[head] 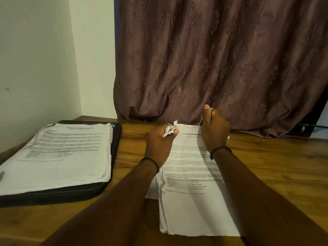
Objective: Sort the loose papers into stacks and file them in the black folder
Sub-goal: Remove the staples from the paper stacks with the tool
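Observation:
A stack of printed papers (193, 201) lies on the wooden table in front of me, headed "Internship Document". My left hand (159, 144) pinches the crumpled top-left corner (171, 130) of that stack. My right hand (213, 132) is curled at the stack's top edge, gripping a small thin metallic item that I cannot make out. To the left, the black folder (116, 139) lies flat with a second stack of printed papers (65, 153) on it.
A brown patterned curtain (221, 59) hangs behind the table's far edge. A white wall (44, 59) meets the table at the left. Bare wood of the table (276, 166) shows to the right of the papers.

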A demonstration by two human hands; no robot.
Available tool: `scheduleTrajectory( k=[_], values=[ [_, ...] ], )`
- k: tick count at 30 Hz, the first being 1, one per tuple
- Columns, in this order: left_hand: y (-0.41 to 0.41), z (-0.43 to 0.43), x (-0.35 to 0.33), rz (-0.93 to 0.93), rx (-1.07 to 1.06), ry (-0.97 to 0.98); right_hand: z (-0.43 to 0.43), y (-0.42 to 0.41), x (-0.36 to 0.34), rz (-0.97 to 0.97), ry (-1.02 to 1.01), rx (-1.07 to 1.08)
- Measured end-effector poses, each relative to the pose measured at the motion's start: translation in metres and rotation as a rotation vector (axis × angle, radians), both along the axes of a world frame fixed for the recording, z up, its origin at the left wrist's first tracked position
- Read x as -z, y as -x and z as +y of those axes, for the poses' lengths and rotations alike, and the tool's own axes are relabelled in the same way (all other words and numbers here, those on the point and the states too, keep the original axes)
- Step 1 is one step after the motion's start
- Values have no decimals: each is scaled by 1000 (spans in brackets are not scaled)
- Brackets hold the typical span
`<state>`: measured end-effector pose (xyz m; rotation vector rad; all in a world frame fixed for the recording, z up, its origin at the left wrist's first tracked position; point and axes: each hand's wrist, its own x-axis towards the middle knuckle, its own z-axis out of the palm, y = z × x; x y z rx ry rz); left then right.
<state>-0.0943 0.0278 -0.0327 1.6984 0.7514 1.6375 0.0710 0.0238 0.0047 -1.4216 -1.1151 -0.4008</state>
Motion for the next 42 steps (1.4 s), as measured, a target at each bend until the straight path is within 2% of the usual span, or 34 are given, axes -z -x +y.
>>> scheduleTrajectory(
  k=[16,25,27,30,32,34,37,39,42],
  values=[
    [-1,-3,-1,13,32,44,-3,4,-5,78,112,-83],
    [-1,-2,0,30,15,32,1,1,-3,166,44,-209],
    [0,-2,0,45,-3,26,2,0,-2,234,16,-249],
    [1,-3,0,58,-45,30,2,-5,-4,373,-116,-292],
    [1,-2,0,56,-59,52,-6,-11,-8,380,-186,-219],
    [2,-2,0,52,-66,89,-17,-22,-7,213,-68,-12],
    [4,-2,0,63,-69,100,-21,-47,13,-119,366,237],
    [5,-2,-1,62,-73,96,-15,-68,28,-147,587,275],
    [6,-2,-2,33,-91,108,-16,-89,35,-32,814,238]
  ],
)
